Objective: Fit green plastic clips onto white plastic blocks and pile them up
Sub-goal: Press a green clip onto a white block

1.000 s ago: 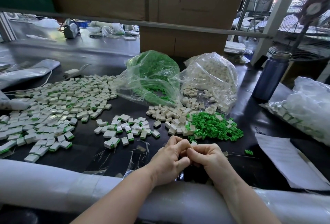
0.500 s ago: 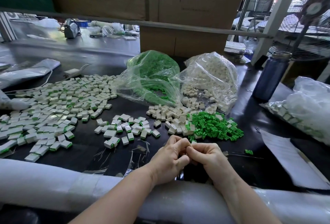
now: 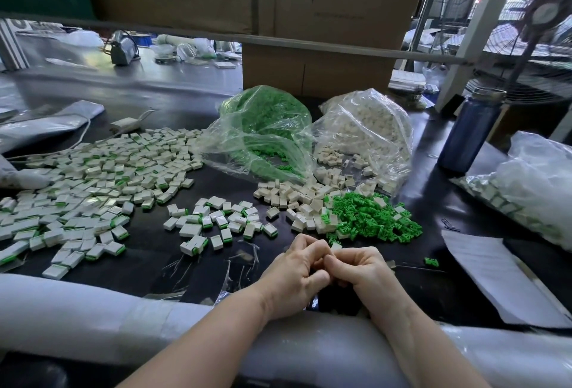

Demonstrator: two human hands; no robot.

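With curled left hand (image 3: 294, 279) and right hand (image 3: 360, 273) pressed together around a barely visible small white plastic block (image 3: 335, 246), squeeze squarely so the hidden clip seats fully.

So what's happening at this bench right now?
A person holds the left hand and right hand together, fingers curled over a small piece I can't make out. Loose green clips and bare white blocks lie just ahead. Finished blocks with clips spread across the left of the black table.
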